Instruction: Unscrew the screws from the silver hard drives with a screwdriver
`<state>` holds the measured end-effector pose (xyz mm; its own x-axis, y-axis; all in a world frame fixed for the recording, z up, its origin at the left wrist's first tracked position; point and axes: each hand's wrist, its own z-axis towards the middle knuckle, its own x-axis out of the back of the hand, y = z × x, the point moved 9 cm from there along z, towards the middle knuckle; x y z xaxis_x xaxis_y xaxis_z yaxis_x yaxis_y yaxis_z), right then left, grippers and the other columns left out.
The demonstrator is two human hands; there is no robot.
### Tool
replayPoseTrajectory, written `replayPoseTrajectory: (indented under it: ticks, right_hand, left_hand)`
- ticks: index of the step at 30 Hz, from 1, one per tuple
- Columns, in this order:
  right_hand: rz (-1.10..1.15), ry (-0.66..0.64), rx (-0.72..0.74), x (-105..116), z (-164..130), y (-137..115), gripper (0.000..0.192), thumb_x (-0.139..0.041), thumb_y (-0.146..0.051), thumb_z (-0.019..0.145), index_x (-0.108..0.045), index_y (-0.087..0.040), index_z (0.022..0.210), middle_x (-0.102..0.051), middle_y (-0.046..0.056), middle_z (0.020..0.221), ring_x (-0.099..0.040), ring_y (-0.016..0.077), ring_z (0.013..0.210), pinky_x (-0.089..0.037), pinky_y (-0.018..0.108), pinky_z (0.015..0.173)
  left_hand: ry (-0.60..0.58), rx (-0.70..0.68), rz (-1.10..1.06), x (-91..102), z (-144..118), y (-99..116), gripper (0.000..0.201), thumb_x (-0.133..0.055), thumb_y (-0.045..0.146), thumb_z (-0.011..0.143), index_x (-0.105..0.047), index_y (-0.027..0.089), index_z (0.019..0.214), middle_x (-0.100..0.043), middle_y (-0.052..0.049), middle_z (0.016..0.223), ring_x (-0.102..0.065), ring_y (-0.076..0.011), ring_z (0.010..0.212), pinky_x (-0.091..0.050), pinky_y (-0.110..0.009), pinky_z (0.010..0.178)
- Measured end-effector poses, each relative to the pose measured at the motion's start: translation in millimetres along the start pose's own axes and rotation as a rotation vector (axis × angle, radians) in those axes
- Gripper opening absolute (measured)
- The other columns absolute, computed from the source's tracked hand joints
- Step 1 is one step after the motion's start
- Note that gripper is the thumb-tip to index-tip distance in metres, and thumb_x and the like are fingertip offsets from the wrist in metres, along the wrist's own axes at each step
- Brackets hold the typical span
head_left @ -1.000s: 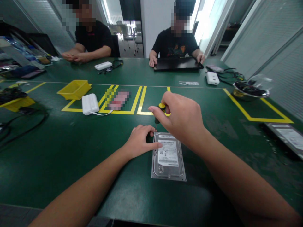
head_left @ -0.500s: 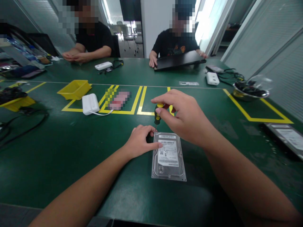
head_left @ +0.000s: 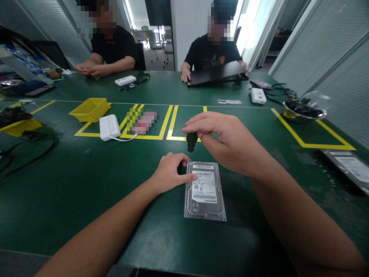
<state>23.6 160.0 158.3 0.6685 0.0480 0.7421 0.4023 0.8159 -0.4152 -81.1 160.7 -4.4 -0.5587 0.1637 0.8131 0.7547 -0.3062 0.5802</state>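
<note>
A silver hard drive (head_left: 203, 192) with a white label lies flat in front of me. Its far left corner is steadied by my left hand (head_left: 171, 173), the thumb pressing on the label and the curled fingers at the left edge. My right hand (head_left: 225, 138) grips a small screwdriver (head_left: 191, 142) with a dark handle. The screwdriver stands nearly upright, its thin shaft pointing down at the drive's far left corner. My left fingertips are beside the shaft, so the exact spot where the tip meets the drive is hard to see.
Another hard drive (head_left: 346, 165) lies at the right. Farther off are a metal bowl (head_left: 302, 115) of dark items, a yellow bin (head_left: 90, 109), a white power bank (head_left: 109, 127) and yellow tape marks. Two people sit opposite; one holds a black panel (head_left: 216, 75).
My right hand has turned and its fingers now cover the top of the screwdriver's handle. My left hand and the hard drive stay put.
</note>
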Motion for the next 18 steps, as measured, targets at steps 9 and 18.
replayPoseTrajectory:
  ticks: [9, 18]
  right_hand:
    - [0.013, -0.017, -0.009, -0.6, 0.8, 2.0, 0.038, -0.043, -0.003, 0.085, -0.075, -0.018, 0.099, -0.074, 0.002, 0.109, -0.067, 0.0151, 0.103, -0.051, 0.031, 0.092]
    - [-0.042, -0.003, -0.008, 0.6, 0.5, 2.0, 0.038, -0.044, -0.004, 0.083, -0.074, -0.015, 0.103, -0.074, 0.004, 0.108, -0.066, 0.0156, 0.101, -0.049, 0.031, 0.091]
  left_hand:
    - [0.001, -0.003, -0.006, -1.1, 0.7, -0.6, 0.05, -0.069, 0.066, 0.074, -0.061, 0.023, 0.1, -0.065, -0.001, 0.095, -0.053, -0.0237, 0.089, -0.037, -0.036, 0.079]
    - [0.002, -0.007, -0.003, 0.1, 0.8, 0.7, 0.05, -0.07, 0.065, 0.074, -0.06, 0.023, 0.1, -0.065, -0.001, 0.095, -0.054, -0.0238, 0.089, -0.037, -0.036, 0.079]
